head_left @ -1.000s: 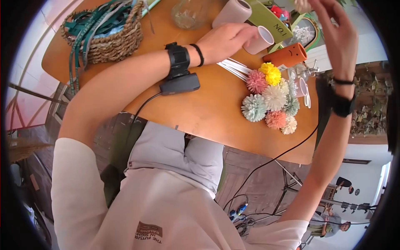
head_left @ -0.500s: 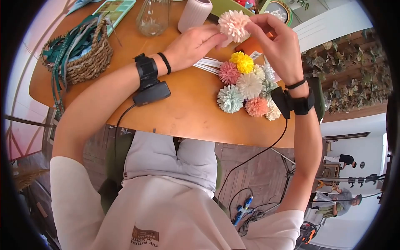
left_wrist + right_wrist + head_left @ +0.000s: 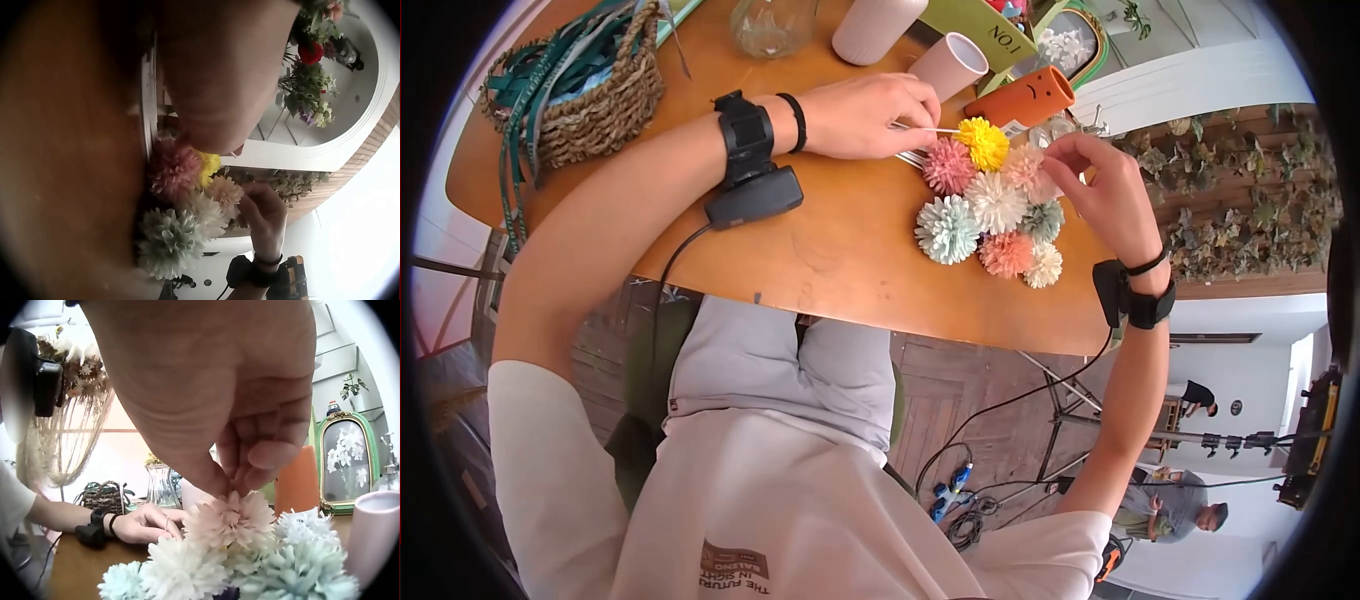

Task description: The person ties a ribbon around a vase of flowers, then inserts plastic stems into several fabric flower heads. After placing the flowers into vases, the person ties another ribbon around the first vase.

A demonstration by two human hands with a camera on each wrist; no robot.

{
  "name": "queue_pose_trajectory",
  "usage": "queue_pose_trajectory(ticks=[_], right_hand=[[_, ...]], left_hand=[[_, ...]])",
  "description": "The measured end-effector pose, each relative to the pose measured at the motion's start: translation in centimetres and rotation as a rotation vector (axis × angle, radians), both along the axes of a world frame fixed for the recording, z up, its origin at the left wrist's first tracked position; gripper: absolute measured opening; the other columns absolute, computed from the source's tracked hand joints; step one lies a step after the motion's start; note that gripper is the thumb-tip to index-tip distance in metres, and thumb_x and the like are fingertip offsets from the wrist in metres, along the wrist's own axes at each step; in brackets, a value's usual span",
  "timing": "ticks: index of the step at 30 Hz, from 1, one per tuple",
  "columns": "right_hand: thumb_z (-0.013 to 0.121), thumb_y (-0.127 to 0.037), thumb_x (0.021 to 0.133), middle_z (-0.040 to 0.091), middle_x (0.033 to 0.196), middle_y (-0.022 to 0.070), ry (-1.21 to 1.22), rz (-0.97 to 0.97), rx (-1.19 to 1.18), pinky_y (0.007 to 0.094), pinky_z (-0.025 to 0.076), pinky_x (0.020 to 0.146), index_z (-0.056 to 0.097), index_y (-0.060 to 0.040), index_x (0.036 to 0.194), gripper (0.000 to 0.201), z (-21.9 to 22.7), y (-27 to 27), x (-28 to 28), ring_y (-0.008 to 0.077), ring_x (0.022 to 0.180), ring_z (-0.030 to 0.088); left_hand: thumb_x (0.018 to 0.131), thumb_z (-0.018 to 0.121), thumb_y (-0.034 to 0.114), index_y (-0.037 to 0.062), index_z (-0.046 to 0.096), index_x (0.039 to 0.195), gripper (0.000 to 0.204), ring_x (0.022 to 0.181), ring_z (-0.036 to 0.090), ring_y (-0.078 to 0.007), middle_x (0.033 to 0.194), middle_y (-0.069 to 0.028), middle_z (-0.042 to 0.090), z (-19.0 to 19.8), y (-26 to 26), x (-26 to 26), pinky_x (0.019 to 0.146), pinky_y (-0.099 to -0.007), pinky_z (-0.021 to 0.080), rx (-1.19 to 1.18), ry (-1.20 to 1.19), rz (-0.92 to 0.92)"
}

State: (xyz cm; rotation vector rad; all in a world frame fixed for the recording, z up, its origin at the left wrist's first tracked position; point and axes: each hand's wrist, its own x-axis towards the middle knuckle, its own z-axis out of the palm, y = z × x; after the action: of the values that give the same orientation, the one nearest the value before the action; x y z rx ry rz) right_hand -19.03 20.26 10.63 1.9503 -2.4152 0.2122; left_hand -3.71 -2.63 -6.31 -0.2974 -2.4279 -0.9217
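My left hand is over the table, its fingers curled round a thin white stick that reaches toward the yellow flower. Pinched from above by my right hand is a pale pink flower, at the right side of a bunch of pompom flowers. In the right wrist view, thumb and fingertips of that hand meet at the top of the pink flower. White, mint, coral and dusty pink flowers lie close together. More white sticks are partly hidden behind my left hand.
A woven basket of ribbons stands at the left of the table. Toward the back are a glass vase, a pale ribbed vase, a pale cup and an orange pot. A cable hangs from each wrist.
The pink flower, first held high at the right, was brought near my left hand and is now down at the bunch. My left hand has moved away from the pale cup and holds a stick.
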Motion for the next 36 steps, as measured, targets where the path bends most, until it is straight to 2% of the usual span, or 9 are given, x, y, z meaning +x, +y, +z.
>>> queue_pose_trajectory(ticks=[3, 9, 13, 22, 26, 29, 30, 33, 36], right_hand=[[0.072, -0.017, 0.091, 0.07, 0.078, 0.0083, 0.026, 0.028, -0.01, 0.0306, 0.052, 0.067, 0.07, 0.0009, 0.098, 0.019, -0.4, 0.0, 0.0, 0.018, 0.069, 0.064], [0.072, -0.021, 0.093, 0.067, 0.072, 0.0091, 0.039, -0.071, -0.069, 0.0307, 0.049, 0.061, 0.07, 0.0002, 0.099, 0.023, 0.4, -0.8, 0.1, 0.0177, 0.062, 0.061], [0.071, -0.022, 0.094, 0.068, 0.073, 0.0103, 0.047, 0.001, -0.137, 0.031, 0.049, 0.06, 0.071, 0.0009, 0.099, 0.024, 1.2, -1.8, 0.0, 0.0179, 0.062, 0.061], [0.071, -0.023, 0.093, 0.07, 0.075, 0.0128, 0.169, 0.298, -0.253, 0.0343, 0.052, 0.062, 0.071, -0.0004, 0.096, 0.022, 3.0, -9.7, 3.0, 0.0255, 0.064, 0.067], [0.071, -0.022, 0.092, 0.071, 0.075, 0.01, 0.163, 0.394, -0.325, 0.0321, 0.053, 0.062, 0.071, -0.0009, 0.093, 0.021, 4.5, -13.7, 5.3, 0.0226, 0.066, 0.069], [0.071, -0.021, 0.095, 0.072, 0.079, 0.0071, 0.243, 0.435, -0.304, 0.0268, 0.051, 0.066, 0.071, 0.0006, 0.103, 0.023, 4.9, -16.8, 8.0, 0.0114, 0.072, 0.066], [0.069, -0.017, 0.091, 0.07, 0.078, 0.013, 0.211, 0.333, -0.281, 0.0332, 0.053, 0.067, 0.071, 0.0024, 0.096, 0.02, 5.7, -16.9, 10.3, 0.0209, 0.071, 0.069], [0.068, -0.02, 0.091, 0.071, 0.081, 0.018, 0.088, 0.421, -0.29, 0.0361, 0.055, 0.067, 0.072, 0.002, 0.099, 0.023, 4.8, -19.8, 10.9, 0.0283, 0.072, 0.07], [0.068, -0.028, 0.092, 0.072, 0.081, 0.0195, 0.11, 0.377, -0.298, 0.0375, 0.055, 0.069, 0.073, 0.0023, 0.101, 0.032, 3.9, -22.7, 11.5, 0.0316, 0.074, 0.071]], left_hand=[[0.096, 0.067, 0.026, 0.0037, 0.074, 0.102, 0.024, 0.112, 0.059, -0.0256, 0.115, -0.007, 0.063, 0.4, 0.0, 0.2, 0.099, -0.0369, 0.047, -0.084, -0.046, -0.032], [0.091, 0.073, 0.025, 0.005, 0.074, 0.104, 0.024, 0.116, 0.056, -0.0256, 0.118, -0.0065, 0.061, 0.1, 0.0, 0.4, 0.102, -0.0379, 0.046, -0.099, -0.033, -0.034], [0.092, 0.071, 0.033, 0.0072, 0.075, 0.101, 0.028, 0.115, 0.057, -0.0289, 0.115, -0.0095, 0.063, -0.3, 0.0, 0.1, 0.101, -0.0394, 0.046, -0.077, 0.027, -0.036], [0.096, 0.067, 0.022, 0.0041, 0.073, 0.097, 0.019, 0.11, 0.059, -0.026, 0.111, -0.0064, 0.065, 0.1, 0.4, 0.0, 0.097, -0.0373, 0.049, 0.026, 0.101, 0.049], [0.097, 0.065, 0.02, 0.0053, 0.07, 0.099, 0.016, 0.111, 0.057, -0.0262, 0.112, -0.0058, 0.063, 0.2, 0.1, 0.0, 0.098, -0.0379, 0.048, 0.058, 0.159, 0.095], [0.097, 0.062, 0.018, 0.006, 0.069, 0.101, 0.014, 0.111, 0.057, -0.0264, 0.11, -0.0057, 0.063, -0.1, 0.1, -0.2, 0.098, -0.0386, 0.047, 0.071, 0.169, 0.11], [0.097, 0.062, 0.018, 0.0058, 0.069, 0.1, 0.014, 0.111, 0.057, -0.0265, 0.11, -0.0057, 0.063, -0.2, 0.1, -0.2, 0.098, -0.0387, 0.047, 0.079, 0.179, 0.107], [0.096, 0.062, 0.017, 0.0053, 0.07, 0.097, 0.014, 0.11, 0.057, -0.0267, 0.109, -0.0061, 0.064, -0.3, 0.0, -0.4, 0.097, -0.0387, 0.048, 0.108, 0.195, 0.095], [0.095, 0.063, 0.018, 0.0057, 0.07, 0.095, 0.014, 0.109, 0.057, -0.0265, 0.108, -0.0052, 0.064, -0.5, 0.0, -0.4, 0.096, -0.0389, 0.048, 0.111, 0.216, 0.098]])
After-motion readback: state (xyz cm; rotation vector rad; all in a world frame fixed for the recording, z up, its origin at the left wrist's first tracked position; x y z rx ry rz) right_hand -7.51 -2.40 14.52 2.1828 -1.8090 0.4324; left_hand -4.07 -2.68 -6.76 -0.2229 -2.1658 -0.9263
